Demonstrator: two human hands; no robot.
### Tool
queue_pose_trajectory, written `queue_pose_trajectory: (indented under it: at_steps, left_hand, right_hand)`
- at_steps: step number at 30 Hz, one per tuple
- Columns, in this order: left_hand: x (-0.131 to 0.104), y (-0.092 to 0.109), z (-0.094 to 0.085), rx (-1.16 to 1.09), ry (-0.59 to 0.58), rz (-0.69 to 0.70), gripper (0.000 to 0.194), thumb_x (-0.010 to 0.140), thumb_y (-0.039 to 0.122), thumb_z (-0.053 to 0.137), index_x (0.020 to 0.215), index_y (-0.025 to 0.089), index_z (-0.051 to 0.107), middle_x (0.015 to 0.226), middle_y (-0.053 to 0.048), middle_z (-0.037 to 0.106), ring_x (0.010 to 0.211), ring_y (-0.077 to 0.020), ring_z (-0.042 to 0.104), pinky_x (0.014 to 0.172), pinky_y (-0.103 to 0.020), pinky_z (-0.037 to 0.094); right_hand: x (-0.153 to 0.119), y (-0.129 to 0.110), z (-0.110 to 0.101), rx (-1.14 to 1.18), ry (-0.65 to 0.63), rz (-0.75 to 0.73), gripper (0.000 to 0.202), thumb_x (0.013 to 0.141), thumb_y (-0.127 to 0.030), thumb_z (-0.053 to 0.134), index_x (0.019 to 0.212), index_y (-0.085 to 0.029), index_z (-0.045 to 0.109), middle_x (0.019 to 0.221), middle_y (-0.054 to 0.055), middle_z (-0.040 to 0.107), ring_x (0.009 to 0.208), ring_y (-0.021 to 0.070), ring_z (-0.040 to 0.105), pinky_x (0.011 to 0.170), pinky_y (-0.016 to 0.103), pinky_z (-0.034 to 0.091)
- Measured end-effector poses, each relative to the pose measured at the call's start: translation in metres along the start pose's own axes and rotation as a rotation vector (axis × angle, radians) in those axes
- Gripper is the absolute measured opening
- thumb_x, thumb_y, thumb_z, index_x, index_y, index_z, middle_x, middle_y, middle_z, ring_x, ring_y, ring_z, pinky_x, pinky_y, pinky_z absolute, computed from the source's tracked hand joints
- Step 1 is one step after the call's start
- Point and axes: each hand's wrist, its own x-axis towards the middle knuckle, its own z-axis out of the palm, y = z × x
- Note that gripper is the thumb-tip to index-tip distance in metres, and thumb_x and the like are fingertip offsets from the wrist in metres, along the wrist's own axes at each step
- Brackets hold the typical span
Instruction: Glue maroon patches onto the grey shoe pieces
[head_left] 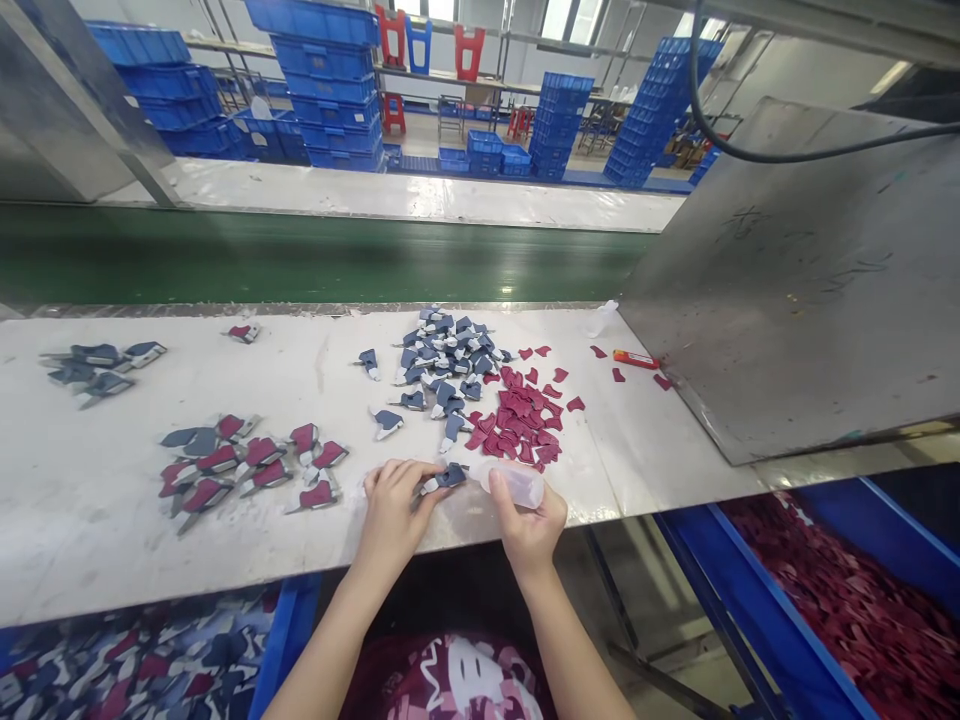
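Note:
Near the table's front edge, my left hand [397, 505] pinches a small blue and white piece [451, 476] between thumb and fingers. My right hand [534, 525] is wrapped round a translucent squeeze bottle [521, 485], whose tip points left toward that piece. Whether the tip touches it cannot be told. Beyond my hands lies a pile of blue and white pieces [454, 350], with a heap of dark red flat pieces [521, 415] beside it on the right. To the left sits a group of pieces with red tops [262, 452].
More blue pieces [97, 360] lie at the far left. A red and yellow tube [635, 359] rests by a metal panel [810, 280]. A green belt [337, 255] runs behind the white table [315, 370]. Below are a blue bin [289, 630] and another blue bin [780, 610].

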Motion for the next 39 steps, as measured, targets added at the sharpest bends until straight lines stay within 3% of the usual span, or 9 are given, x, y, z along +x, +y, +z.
queue_pose_trajectory:
  at_steps: [18,25,39]
  left_hand:
    - [0.000,0.003,-0.001,0.004,-0.008,-0.012,0.011,0.086,0.032,0.066,0.095,0.027,0.068,0.098,-0.003,0.075,0.096,-0.0267,0.062,0.090,-0.044,0.033]
    - [0.000,0.002,-0.001,-0.012,-0.030,-0.021,0.012,0.086,0.026,0.064,0.097,0.028,0.068,0.100,-0.002,0.075,0.097,-0.0260,0.061,0.092,-0.045,0.032]
    - [0.001,0.008,-0.005,-0.036,-0.050,-0.038,0.011,0.086,0.026,0.065,0.097,0.026,0.068,0.100,-0.002,0.074,0.097,-0.0251,0.061,0.093,-0.044,0.030]
  right_hand:
    - [-0.010,0.003,-0.005,-0.012,0.117,-0.008,0.020,0.082,-0.035,0.068,0.085,-0.015,0.072,0.077,0.008,0.072,0.068,0.0230,0.070,0.062,0.034,0.058]
    - [-0.012,-0.001,0.007,0.067,-0.026,-0.002,0.018,0.081,-0.031,0.070,0.090,-0.016,0.072,0.081,0.008,0.073,0.068,0.0217,0.071,0.064,0.033,0.060]
    - [-0.006,-0.008,0.007,0.062,-0.077,-0.048,0.011,0.081,-0.026,0.070,0.087,-0.016,0.072,0.078,0.006,0.073,0.065,0.0195,0.070,0.062,0.030,0.058]
